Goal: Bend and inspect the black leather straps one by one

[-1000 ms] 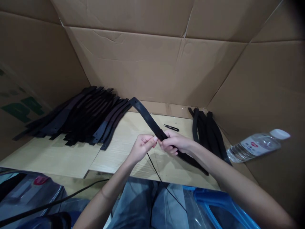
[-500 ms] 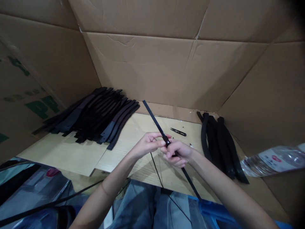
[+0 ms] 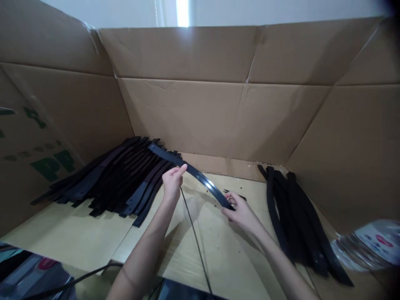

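Note:
A long, curved black strip (image 3: 203, 180) with a glossy face hangs slantwise above the table. My left hand (image 3: 173, 180) is closed on it near its middle, thumb on top. At its lower right end, my right hand (image 3: 239, 210) pinches it between thumb and fingers. The strip's far end reaches over a pile of similar black strips (image 3: 115, 175) on the left. Behind my right hand lies a pair of small black thread snips (image 3: 243, 197), partly covered. A thin black cord (image 3: 193, 229) runs down from near my left hand.
More black strips (image 3: 296, 216) lie at the right. Beside them rests a clear plastic bottle (image 3: 368, 243). Cardboard walls (image 3: 187, 116) enclose the table (image 3: 218, 250) at the back and sides. Another dark cord (image 3: 81, 277) crosses at lower left.
The strip has turned from edge-on to showing its broad face. My hands have moved apart along it, the left toward the pile. The view has tilted up.

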`<state>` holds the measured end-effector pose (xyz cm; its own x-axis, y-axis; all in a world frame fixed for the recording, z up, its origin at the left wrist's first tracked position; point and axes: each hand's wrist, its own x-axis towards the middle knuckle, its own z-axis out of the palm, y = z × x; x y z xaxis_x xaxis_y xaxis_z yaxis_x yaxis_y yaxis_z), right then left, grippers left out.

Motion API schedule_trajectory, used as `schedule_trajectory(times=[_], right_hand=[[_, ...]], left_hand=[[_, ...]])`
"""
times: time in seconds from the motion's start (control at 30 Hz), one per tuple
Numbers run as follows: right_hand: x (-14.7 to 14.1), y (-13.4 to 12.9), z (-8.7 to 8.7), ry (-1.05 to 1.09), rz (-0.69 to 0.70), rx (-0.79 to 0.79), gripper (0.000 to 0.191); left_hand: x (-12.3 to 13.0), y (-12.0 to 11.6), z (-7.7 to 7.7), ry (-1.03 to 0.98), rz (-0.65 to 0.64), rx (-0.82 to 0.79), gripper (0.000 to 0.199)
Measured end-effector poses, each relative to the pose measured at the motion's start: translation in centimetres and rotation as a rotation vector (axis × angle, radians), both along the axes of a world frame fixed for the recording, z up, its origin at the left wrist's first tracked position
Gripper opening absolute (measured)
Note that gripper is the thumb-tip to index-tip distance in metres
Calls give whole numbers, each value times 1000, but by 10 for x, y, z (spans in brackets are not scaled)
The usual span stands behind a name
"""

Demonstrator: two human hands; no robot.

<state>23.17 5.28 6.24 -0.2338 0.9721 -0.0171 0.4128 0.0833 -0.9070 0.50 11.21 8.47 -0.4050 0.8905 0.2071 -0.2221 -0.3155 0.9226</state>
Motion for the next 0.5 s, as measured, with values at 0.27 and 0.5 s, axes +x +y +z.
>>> schedule_trajectory(times=[0.27, 0.5], right_hand=[[-1, 4, -55, -696, -257, 581, 37], [4, -1, -59, -765, -238, 584, 42]], left_hand=[[-20, 15, -40, 160, -65, -10, 48], [-18, 13, -38, 55, -255, -24, 29]])
